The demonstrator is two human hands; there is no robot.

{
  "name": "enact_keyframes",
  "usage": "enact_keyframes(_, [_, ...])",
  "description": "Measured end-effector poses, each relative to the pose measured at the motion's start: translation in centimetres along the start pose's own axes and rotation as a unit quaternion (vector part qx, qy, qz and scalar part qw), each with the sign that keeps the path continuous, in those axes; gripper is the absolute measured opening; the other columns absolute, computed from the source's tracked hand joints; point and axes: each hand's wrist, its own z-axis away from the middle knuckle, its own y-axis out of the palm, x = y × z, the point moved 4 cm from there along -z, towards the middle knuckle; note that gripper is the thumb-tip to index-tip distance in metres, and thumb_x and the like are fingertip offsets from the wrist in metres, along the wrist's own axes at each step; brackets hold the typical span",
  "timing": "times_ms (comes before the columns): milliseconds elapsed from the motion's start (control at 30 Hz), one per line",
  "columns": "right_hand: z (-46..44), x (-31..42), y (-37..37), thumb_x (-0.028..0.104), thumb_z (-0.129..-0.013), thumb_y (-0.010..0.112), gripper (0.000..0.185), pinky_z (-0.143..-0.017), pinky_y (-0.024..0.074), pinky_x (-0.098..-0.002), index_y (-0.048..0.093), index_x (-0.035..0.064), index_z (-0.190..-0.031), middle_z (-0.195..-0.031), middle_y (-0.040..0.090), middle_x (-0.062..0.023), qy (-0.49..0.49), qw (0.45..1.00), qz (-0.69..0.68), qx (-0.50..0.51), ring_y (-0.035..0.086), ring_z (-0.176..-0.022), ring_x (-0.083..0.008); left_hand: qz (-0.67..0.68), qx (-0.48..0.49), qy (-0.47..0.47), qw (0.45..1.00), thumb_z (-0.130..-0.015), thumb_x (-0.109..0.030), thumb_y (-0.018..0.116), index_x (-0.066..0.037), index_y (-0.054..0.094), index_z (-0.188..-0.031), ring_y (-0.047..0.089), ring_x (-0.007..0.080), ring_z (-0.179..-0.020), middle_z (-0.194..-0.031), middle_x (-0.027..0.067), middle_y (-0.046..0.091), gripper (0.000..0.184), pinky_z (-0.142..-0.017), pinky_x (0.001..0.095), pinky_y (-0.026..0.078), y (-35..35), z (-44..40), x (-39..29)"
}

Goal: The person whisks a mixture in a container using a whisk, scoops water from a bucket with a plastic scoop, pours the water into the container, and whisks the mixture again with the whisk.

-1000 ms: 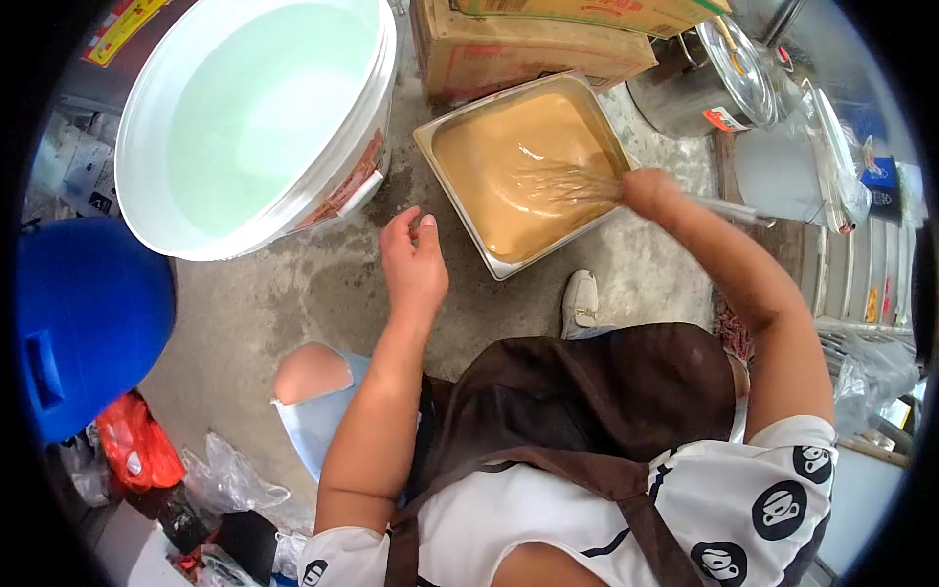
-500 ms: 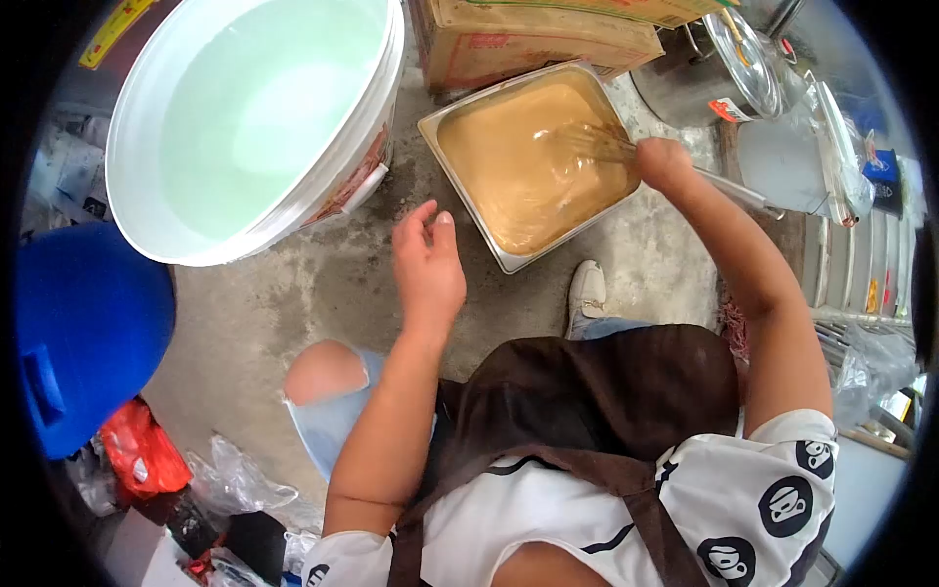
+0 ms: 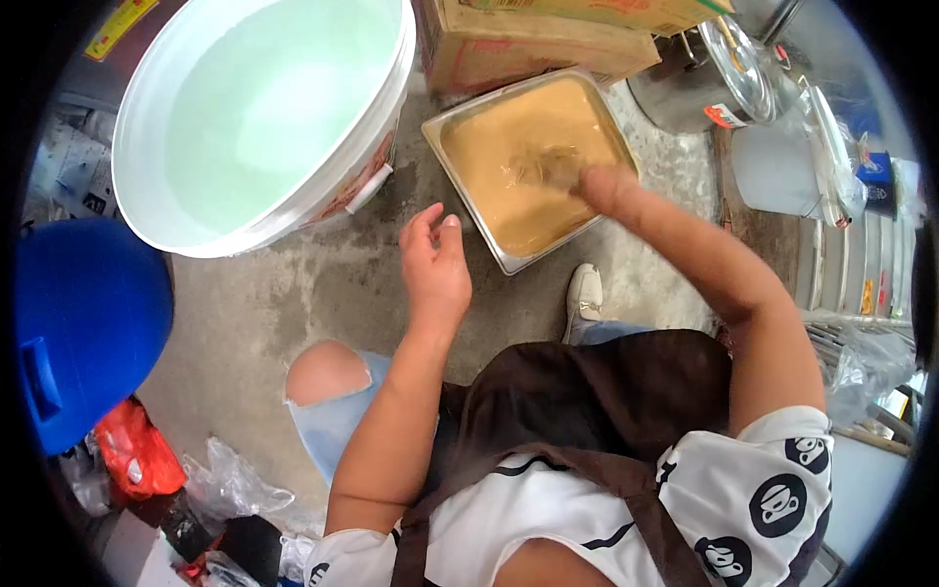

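Note:
A rectangular metal pan [image 3: 468,202] stands on the concrete floor, holding a smooth tan liquid [image 3: 489,137]. My right hand [image 3: 610,188] is closed around a wire whisk [image 3: 554,166] over the pan's right side. The whisk's wires dip into the liquid near the middle and look blurred; its handle is mostly hidden by my hand and forearm. My left hand [image 3: 436,262] hovers beside the pan's near left edge, palm turned inward. Its fingers are loosely bent and apart, with nothing in them, and it does not touch the pan.
A large white bucket [image 3: 377,122] of pale greenish liquid stands left of the pan. Cardboard boxes [image 3: 548,54] sit behind it, and a lidded steel pot [image 3: 675,88] is at the back right. A blue barrel [image 3: 98,303] and plastic bags [image 3: 235,479] lie along the left.
My right hand has moved left with the whisk, from the pan's right rim in toward the middle of the liquid. My left hand has barely moved.

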Motion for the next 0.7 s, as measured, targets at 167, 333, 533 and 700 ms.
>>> enact_keyframes(167, [3.3, -7.7, -1.0, 0.023, -0.078, 0.053, 0.02, -0.066, 0.0506, -0.0373, 0.066, 0.0086, -0.083, -0.087, 0.065, -0.0116, 0.04, 0.998, 0.047, 0.017, 0.064, -0.077, -0.0246, 0.053, 0.008, -0.059, 0.997, -0.085, -0.019, 0.052, 0.002, 0.053, -0.106, 0.05, 0.0198, -0.086, -0.103, 0.0135, 0.05, 0.029, -0.079, 0.0311, 0.041, -0.6, -0.6, -0.2])
enact_keyframes(333, [-0.9, -1.8, -0.1, 0.024, -0.078, 0.052, 0.022, -0.067, 0.0507, -0.0364, 0.066, 0.0094, -0.085, -0.089, 0.064, -0.0113, -0.023, 0.999, 0.01, -0.039, 0.064, -0.08, -0.0245, 0.043, 0.028, -0.033, 0.998, -0.085, -0.019, 0.052, 0.002, 0.053, -0.106, 0.05, 0.0198, -0.086, -0.104, 0.0136, 0.05, 0.03, -0.079, 0.0309, 0.041, -0.4, 0.2, -0.4])
enact_keyframes(533, [3.6, -7.0, -1.5, 0.025, -0.077, 0.055, 0.022, -0.067, 0.0505, -0.0359, 0.065, 0.0078, -0.086, -0.085, 0.065, -0.0086, 0.059, 0.997, -0.007, 0.044, 0.064, -0.078, -0.0236, 0.04, 0.023, -0.059, 0.997, -0.086, -0.022, 0.052, 0.0, 0.053, -0.11, 0.051, 0.0148, -0.091, -0.102, 0.0091, 0.055, 0.032, -0.082, 0.0278, 0.04, -0.7, -0.8, -0.5])
enact_keyframes(700, [-0.9, -1.8, 1.3, 0.02, -0.08, 0.049, 0.02, -0.068, 0.05, -0.0377, 0.065, 0.0092, -0.084, -0.087, 0.064, -0.0112, -0.006, 0.998, -0.054, -0.022, 0.063, -0.079, -0.026, 0.05, 0.052, -0.055, 0.996, -0.085, -0.018, 0.051, 0.002, 0.052, -0.107, 0.05, 0.0185, -0.087, -0.105, 0.0131, 0.048, 0.029, -0.078, 0.0298, 0.041, -0.1, 0.2, -1.3])
